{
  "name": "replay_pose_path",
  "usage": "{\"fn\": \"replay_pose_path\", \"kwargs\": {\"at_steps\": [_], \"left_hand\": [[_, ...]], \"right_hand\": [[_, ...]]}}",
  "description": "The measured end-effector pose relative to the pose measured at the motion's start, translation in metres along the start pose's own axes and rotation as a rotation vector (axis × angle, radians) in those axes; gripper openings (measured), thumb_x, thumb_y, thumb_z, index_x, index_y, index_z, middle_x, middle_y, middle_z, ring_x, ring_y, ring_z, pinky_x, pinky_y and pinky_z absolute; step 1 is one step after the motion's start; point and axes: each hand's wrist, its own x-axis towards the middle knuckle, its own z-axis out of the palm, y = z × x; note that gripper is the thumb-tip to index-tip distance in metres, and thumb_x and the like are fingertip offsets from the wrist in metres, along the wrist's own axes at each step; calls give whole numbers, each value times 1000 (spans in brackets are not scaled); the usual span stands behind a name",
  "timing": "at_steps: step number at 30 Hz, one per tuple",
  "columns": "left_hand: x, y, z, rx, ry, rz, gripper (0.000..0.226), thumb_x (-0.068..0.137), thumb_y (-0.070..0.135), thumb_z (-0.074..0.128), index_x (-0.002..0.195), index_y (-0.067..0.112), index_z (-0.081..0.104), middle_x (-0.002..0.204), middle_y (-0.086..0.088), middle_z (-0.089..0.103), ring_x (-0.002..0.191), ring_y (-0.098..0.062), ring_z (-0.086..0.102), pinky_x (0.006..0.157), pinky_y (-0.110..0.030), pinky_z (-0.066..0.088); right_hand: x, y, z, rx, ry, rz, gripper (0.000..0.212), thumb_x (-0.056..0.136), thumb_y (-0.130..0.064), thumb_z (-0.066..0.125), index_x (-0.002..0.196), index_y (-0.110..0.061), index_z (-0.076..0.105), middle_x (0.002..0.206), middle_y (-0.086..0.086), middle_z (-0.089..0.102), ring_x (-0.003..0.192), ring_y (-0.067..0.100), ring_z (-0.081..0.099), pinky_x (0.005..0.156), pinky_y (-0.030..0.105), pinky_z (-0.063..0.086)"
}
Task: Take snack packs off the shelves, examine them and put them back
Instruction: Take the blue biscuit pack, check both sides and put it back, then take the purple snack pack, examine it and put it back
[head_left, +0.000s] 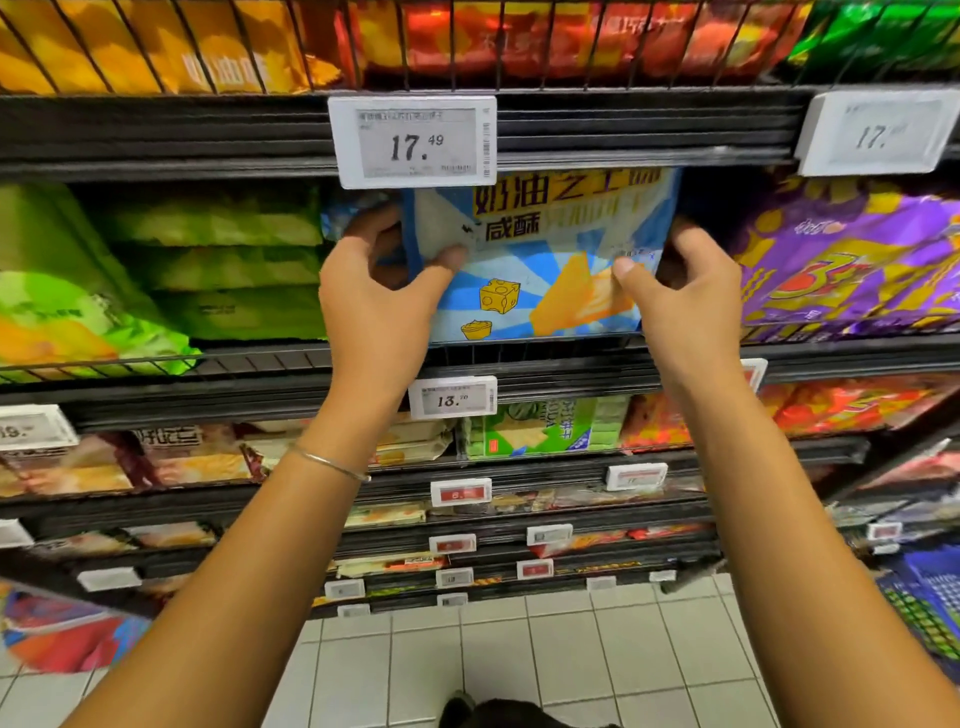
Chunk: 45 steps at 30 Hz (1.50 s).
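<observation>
Left hand (374, 296): grips the pack's left edge, thumb in front.
Pack: blue-and-white glossy snack pack (540, 270) with a yellow cheese drawing, frame centre, at the black shelf (519, 364) front.
Right hand (685, 306): pinches its right edge.
Risk: the pack's top may snag the white price tag (415, 140) above and crumple.
Count: one pack held, two hands.

Bright, even store lighting; I see wide-angle bowing of the shelves (156, 140) and smeared, soft packs (62, 291) toward the edges.

The snack pack (540, 260) stands on the shelf (519, 358), beneath the price tag (415, 140), between the left hand (374, 291) and the right hand (685, 296).
</observation>
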Motion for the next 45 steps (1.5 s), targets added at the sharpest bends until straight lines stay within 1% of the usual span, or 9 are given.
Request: {"fn": "replay_pose_path", "kwargs": {"at_steps": [4,8,11,15,22,25,31,37,45], "left_hand": [[-16,-9,-4,102,17,-18,41,85,25,83,123,16,70,109,9,75,96,-4,73,83,-30,62],[-15,-7,-5,62,61,-20,44,85,20,82,127,9,71,110,3,77,95,-5,74,81,-26,61],[-15,-8,-6,61,77,-9,42,87,19,81,127,10,70,108,6,76,93,-2,73,78,-18,57],[-16,-9,-7,93,75,7,41,87,24,80,124,14,67,108,16,72,96,0,72,76,-15,56],[-34,-8,8,173,221,53,56,89,26,77,136,23,48,131,6,51,123,-12,56,103,-46,52],[-55,-9,16,285,338,245,52,83,14,81,125,0,53,126,-15,46,114,-32,52,97,-42,48],[-103,9,74,154,-82,287,33,87,-2,75,115,8,60,113,-5,59,101,-21,61,90,-17,41],[-109,43,143,130,-303,226,42,92,12,76,132,10,60,125,-3,61,120,-14,61,102,-36,52],[-87,55,208,209,-333,-61,68,85,45,84,130,8,50,128,-3,63,118,-20,62,101,-42,51]], "right_hand": [[-11,13,2,-73,-79,-34,10,93,-5,66,103,-3,64,102,22,68,87,23,60,82,44,52],[-13,7,5,-72,-64,-70,27,90,-8,67,82,-30,55,83,-11,58,71,-4,51,67,14,41],[-15,8,8,-69,-101,-54,19,93,-10,68,89,-25,57,92,-2,65,79,3,53,75,22,44],[-16,7,5,-25,-120,-43,22,95,-5,68,91,-25,59,86,-26,66,78,-9,59,74,9,44],[-21,6,4,62,-78,26,30,95,6,65,124,6,59,123,11,70,114,11,68,92,16,51],[-34,16,-10,110,67,62,33,95,6,63,129,4,61,127,16,69,119,21,68,97,23,54],[-39,46,-70,108,329,125,20,95,0,62,110,-12,67,112,19,72,105,29,70,95,61,55],[-11,60,-128,30,437,124,39,94,-5,64,132,-6,55,133,23,57,105,17,58,81,13,47],[15,73,-167,122,262,186,44,98,-11,62,140,-8,51,131,13,63,95,-9,62,89,16,50]]}}
